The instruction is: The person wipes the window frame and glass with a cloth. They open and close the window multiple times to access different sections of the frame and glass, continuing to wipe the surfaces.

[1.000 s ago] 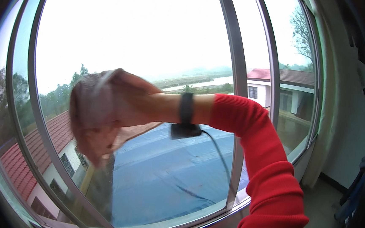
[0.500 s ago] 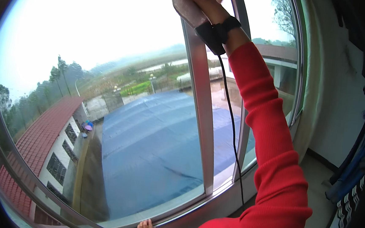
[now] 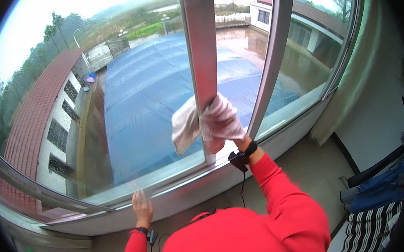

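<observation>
The left hand (image 3: pixel 142 207) rests flat on the lower window frame (image 3: pixel 169 189), fingers together (tips against the glass edge). Up to their right, the right hand (image 3: pixel 220 127) grips a pale cloth (image 3: pixel 197 121), fingers wrapped around the grey upright bar (image 3: pixel 200 46).

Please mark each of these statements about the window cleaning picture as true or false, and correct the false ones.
1. The right hand presses a pale cloth against the upright window frame. True.
2. The left hand holds a spray bottle. False: it rests flat on the lower window frame, holding nothing.
3. The sleeves are red. True.
4. A closed curtain covers the glass. False: the blue roof outside shows clearly.
</observation>
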